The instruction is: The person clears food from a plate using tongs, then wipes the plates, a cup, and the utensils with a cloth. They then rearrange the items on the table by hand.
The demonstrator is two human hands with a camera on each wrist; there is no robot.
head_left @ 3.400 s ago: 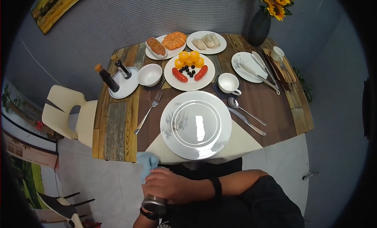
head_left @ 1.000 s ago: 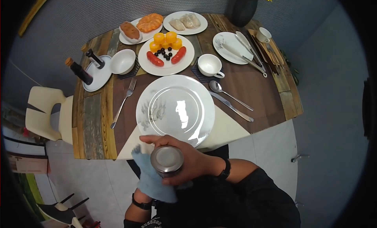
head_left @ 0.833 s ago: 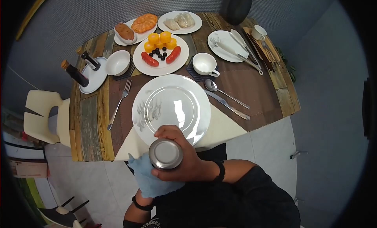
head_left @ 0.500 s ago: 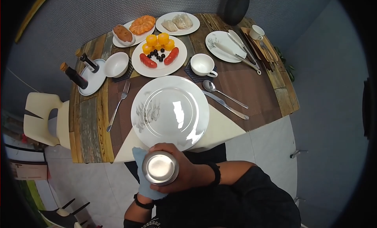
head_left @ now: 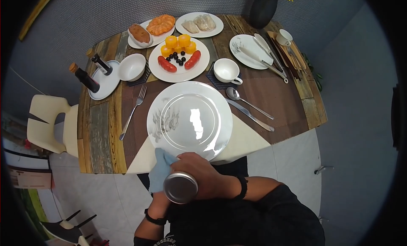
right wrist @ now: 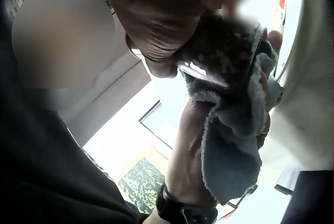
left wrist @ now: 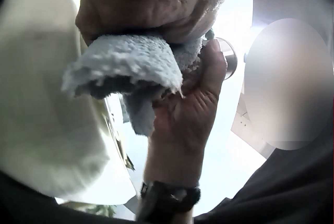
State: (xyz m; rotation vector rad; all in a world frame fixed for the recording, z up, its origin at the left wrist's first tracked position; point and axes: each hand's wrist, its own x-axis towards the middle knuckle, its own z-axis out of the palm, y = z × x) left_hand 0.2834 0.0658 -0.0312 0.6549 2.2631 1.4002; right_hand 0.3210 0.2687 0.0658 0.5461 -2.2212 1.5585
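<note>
In the head view, my right hand [head_left: 199,171] grips a metal-capped glass jar [head_left: 181,187] low over the near table edge, its round steel end facing up. The right wrist view shows the jar's clear side and dark, speckled inside, with the right thumb curled over it. My left hand [left wrist: 146,5] holds a light blue cloth [head_left: 160,174] against the jar's far end, and the cloth's loose part hangs down in the right wrist view. From above, the cloth hides most of the left fingers. Just beyond both hands lies a large white plate [head_left: 189,118] with a grey pattern.
A fork [head_left: 135,110] lies left of the plate; a knife [head_left: 250,114] and spoon [head_left: 246,101] lie right. Behind are a bowl [head_left: 132,68], a cup [head_left: 227,71], a food plate [head_left: 154,65], tongs [head_left: 271,65] and two bottles [head_left: 87,79] on a tray.
Earlier the right hand held the jar lower, with the cloth beyond it. Since then the cloth has come up around the jar, and the right hand has turned it so its steel end shows.
</note>
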